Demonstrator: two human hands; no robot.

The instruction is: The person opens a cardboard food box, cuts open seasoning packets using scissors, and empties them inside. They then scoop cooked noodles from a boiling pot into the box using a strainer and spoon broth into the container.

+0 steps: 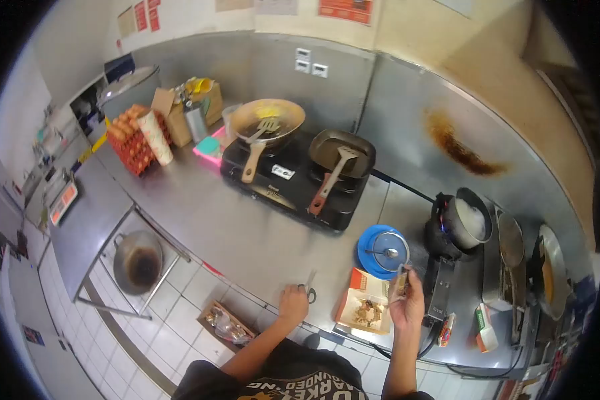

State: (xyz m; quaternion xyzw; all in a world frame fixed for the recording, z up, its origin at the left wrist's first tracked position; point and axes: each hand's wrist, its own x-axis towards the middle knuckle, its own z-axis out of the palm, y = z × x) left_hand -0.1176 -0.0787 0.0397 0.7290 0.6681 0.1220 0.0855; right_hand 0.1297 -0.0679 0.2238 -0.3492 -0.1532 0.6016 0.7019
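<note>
My left hand (pixel 293 304) is closed at the handles of a pair of scissors (pixel 311 289), low over the steel counter, with the blades pointing away from me. My right hand (pixel 410 300) pinches a small clear sachet (pixel 400 285) with something brownish inside. Just left of that hand is an open paper food box (pixel 347 308), its lid folded back. Rice with brown topping (pixel 369 312) lies in the box. Behind the sachet, a glass bowl with a spoon (pixel 390 251) rests on a blue plate (pixel 365 257).
A black two-burner stove (pixel 280 190) carries a round pan (pixel 268 120) and a square pan (pixel 327 150), each with a spatula. Farther right, a pot (pixel 470 220) of whitish liquid sits on a lit burner. Egg trays (pixel 133 143) stand back left. A cardboard box (pixel 223 327) is below the counter edge.
</note>
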